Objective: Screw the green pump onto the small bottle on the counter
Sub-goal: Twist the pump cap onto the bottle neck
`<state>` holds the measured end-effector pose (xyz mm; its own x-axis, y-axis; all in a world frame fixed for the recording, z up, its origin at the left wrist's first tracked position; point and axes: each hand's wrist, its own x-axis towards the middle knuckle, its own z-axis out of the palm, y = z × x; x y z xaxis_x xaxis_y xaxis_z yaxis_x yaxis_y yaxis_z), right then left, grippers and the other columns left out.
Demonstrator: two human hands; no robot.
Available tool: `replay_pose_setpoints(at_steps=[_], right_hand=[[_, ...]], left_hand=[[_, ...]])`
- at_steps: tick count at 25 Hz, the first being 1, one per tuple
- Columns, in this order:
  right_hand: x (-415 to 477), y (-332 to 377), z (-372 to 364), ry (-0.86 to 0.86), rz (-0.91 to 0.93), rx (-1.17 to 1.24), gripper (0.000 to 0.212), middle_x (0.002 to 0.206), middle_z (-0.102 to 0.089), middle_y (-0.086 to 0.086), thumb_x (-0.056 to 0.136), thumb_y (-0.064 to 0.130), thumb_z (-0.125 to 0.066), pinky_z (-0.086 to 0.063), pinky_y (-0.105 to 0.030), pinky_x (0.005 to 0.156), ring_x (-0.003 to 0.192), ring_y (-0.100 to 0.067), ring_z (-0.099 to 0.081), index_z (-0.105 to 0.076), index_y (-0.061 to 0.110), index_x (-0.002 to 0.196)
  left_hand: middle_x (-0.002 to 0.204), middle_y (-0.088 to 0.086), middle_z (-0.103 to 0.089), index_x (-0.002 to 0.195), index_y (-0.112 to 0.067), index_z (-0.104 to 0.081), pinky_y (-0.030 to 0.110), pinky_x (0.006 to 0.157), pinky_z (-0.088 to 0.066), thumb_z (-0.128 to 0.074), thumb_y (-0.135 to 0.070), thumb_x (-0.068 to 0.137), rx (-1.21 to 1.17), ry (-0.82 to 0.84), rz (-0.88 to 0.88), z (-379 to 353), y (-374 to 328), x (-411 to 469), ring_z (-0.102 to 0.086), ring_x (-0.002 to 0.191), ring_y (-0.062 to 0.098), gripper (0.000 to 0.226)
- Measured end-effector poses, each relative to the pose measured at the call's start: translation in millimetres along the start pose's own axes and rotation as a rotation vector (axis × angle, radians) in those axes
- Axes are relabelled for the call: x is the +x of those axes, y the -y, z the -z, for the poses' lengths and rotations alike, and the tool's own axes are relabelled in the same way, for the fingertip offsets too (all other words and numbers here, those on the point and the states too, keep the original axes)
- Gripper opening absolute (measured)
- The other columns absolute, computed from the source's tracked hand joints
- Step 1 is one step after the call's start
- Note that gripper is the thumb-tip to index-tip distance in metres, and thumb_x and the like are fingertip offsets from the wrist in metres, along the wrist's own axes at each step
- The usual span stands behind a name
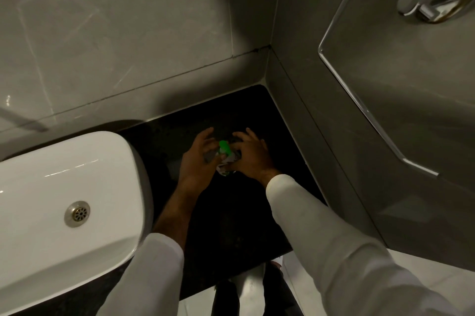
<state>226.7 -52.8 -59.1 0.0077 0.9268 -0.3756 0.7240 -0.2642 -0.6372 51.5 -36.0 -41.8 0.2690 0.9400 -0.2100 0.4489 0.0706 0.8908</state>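
Note:
A small bottle [223, 167] with a pale printed label stands on the black counter [231, 213], mostly hidden between my two hands. The green pump [224, 147] sits on top of it, its bright green head pointing away from me. My left hand [198, 161] wraps the bottle from the left, fingers spread near the top. My right hand [250, 155] comes in from the right with its fingertips on the pump's collar. How far the pump is threaded on is hidden.
A white basin [64, 200] with a metal drain [77, 213] takes up the left. Grey tiled walls meet in a corner behind the counter. A chrome towel ring [359, 99] hangs on the right wall. The counter's front edge lies near my sleeves.

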Motion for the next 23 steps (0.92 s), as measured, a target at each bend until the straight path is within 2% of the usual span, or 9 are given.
replay_pose_setpoints(at_steps=[2,5,7,10,14,17,19,21,23], right_hand=[[-1,2,2,0.005,-0.002,-0.011,0.047,0.161,-0.037,0.005,0.075,0.046,-0.081,-0.010,-0.061,0.124,0.157,-0.028,-0.010,-0.072,0.032,0.119],[0,8,4,0.013,-0.014,0.015,0.045,0.162,-0.037,0.005,0.076,0.042,-0.081,-0.010,-0.061,0.125,0.157,-0.028,-0.009,-0.074,0.027,0.118],[1,11,6,0.014,-0.024,0.026,0.047,0.162,-0.037,0.005,0.075,0.043,-0.083,-0.010,-0.061,0.125,0.157,-0.028,-0.009,-0.074,0.025,0.118],[4,11,9,0.011,-0.020,-0.009,0.046,0.161,-0.038,0.004,0.076,0.043,-0.082,-0.009,-0.061,0.125,0.157,-0.028,-0.011,-0.075,0.024,0.117],[6,7,13,0.034,-0.009,0.004,0.046,0.161,-0.039,0.006,0.075,0.045,-0.082,-0.009,-0.061,0.125,0.157,-0.027,-0.012,-0.074,0.027,0.117],[6,11,9,0.034,0.003,-0.014,0.044,0.160,-0.039,0.006,0.077,0.045,-0.080,-0.010,-0.059,0.123,0.157,-0.028,-0.012,-0.075,0.028,0.117],[6,14,6,0.028,-0.004,-0.009,0.043,0.160,-0.040,0.006,0.077,0.043,-0.080,-0.010,-0.057,0.123,0.157,-0.027,-0.012,-0.075,0.028,0.118],[5,13,7,0.020,-0.006,0.004,0.043,0.160,-0.040,0.006,0.078,0.041,-0.081,-0.011,-0.056,0.124,0.157,-0.026,-0.013,-0.075,0.026,0.117],[3,10,11,0.024,-0.008,0.017,0.043,0.159,-0.041,0.006,0.077,0.040,-0.083,-0.012,-0.056,0.125,0.157,-0.027,-0.014,-0.076,0.024,0.116]], left_hand=[[0.123,-0.023,-0.056,0.148,-0.024,-0.042,0.003,0.082,-0.049,-0.079,-0.015,0.085,0.030,0.071,-0.040,2,-6,-1,-0.057,0.107,-0.021,0.073],[0.104,-0.010,-0.066,0.115,-0.020,-0.066,0.013,0.074,-0.051,-0.086,-0.027,0.077,0.194,-0.106,-0.026,-1,-12,1,-0.066,0.094,0.001,0.044],[0.096,-0.007,-0.069,0.104,-0.018,-0.070,0.015,0.072,-0.053,-0.084,-0.024,0.080,0.214,-0.128,0.016,-3,-11,4,-0.067,0.086,0.004,0.028],[0.105,0.000,-0.072,0.113,-0.013,-0.073,0.003,0.074,-0.047,-0.079,-0.017,0.084,0.255,-0.048,-0.019,2,-12,11,-0.066,0.088,0.005,0.029],[0.123,0.005,-0.070,0.125,-0.014,-0.069,0.030,0.097,-0.053,-0.076,-0.014,0.087,0.226,0.124,-0.030,12,-19,15,-0.065,0.109,0.014,0.038],[0.109,0.001,-0.068,0.113,-0.017,-0.069,0.029,0.083,-0.054,-0.087,-0.034,0.075,0.249,-0.029,-0.007,6,-23,9,-0.065,0.096,0.014,0.046],[0.104,0.004,-0.072,0.111,-0.016,-0.070,0.037,0.080,-0.059,-0.087,-0.041,0.073,0.354,-0.099,0.068,3,-30,10,-0.069,0.092,0.019,0.049],[0.109,0.008,-0.074,0.116,-0.014,-0.072,0.042,0.087,-0.059,-0.086,-0.034,0.076,0.441,-0.046,0.107,5,-37,17,-0.070,0.098,0.025,0.047],[0.119,0.009,-0.073,0.122,-0.017,-0.070,0.033,0.096,-0.054,-0.083,-0.019,0.081,0.476,0.093,0.080,10,-43,23,-0.068,0.109,0.026,0.043]])
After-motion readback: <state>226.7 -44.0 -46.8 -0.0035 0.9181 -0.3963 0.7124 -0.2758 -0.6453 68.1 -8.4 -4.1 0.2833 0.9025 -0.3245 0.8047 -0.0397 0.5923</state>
